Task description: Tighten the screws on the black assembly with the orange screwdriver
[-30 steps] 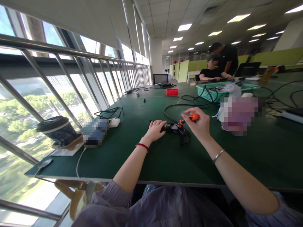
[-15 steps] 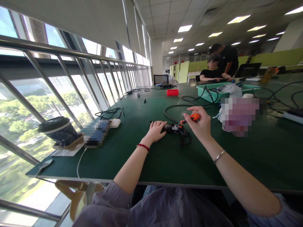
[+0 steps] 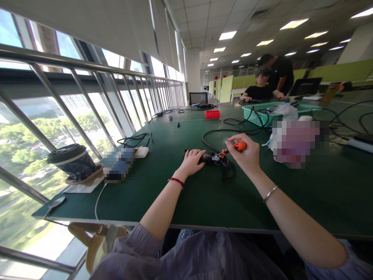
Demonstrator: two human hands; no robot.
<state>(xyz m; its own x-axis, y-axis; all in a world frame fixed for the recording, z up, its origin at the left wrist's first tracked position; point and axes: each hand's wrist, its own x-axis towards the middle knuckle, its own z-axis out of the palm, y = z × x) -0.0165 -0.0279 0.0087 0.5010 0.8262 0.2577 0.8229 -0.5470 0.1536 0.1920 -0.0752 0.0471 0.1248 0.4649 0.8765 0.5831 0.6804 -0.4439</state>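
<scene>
On the green tabletop lies a black device with wires, its exact kind too small to make out. My left hand is closed over the device's left end, fingers hiding part of it. In my right hand is an orange-and-black screwdriver, gripped by its handle. Its shaft slants down to the left, and the tip meets the middle of the device or lies very close to it. A black cable loop hangs off the device's right end.
To the left stand a lidded paper cup, a blurred blue item and a white adapter. Farther back are a red tray, a green basket and black cables. Two people are across the table.
My right hand's fingers have shifted slightly on the screwdriver handle. My left hand and the device stay put. Across the table, the seated person's hand has moved left.
</scene>
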